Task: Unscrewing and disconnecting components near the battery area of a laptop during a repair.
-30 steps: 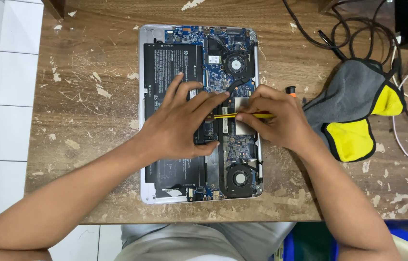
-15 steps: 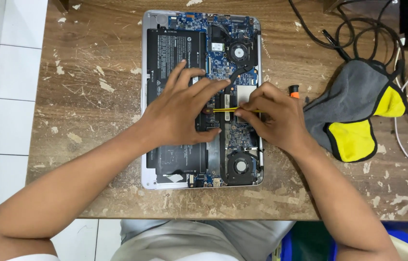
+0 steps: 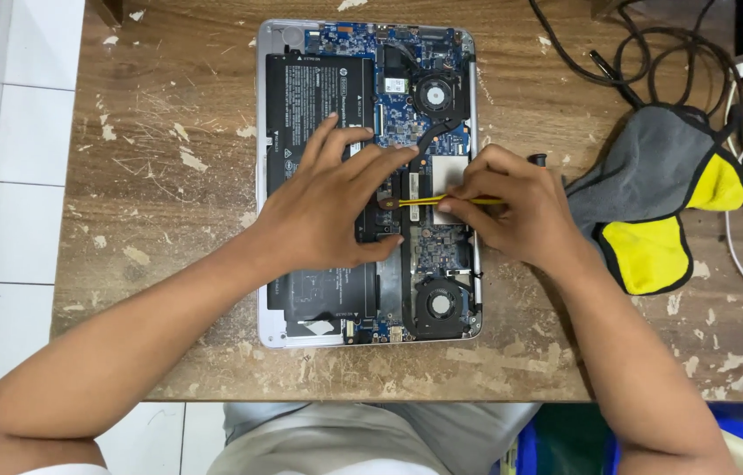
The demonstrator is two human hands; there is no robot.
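Laptop [image 3: 301, 44] open; yellow tool [image 3: 429, 200] tip hidden btwn hands, mid-board.

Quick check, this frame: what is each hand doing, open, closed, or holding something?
Left hand: open, fingers spread flat on the opened laptop.
Right hand: closed, pinching a thin yellow tool.

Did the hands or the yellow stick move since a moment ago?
Hardly. The right hand still grips the yellow tool, its tip on the open laptop, and the left hand still presses flat there. The grey-yellow cloth stayed put.
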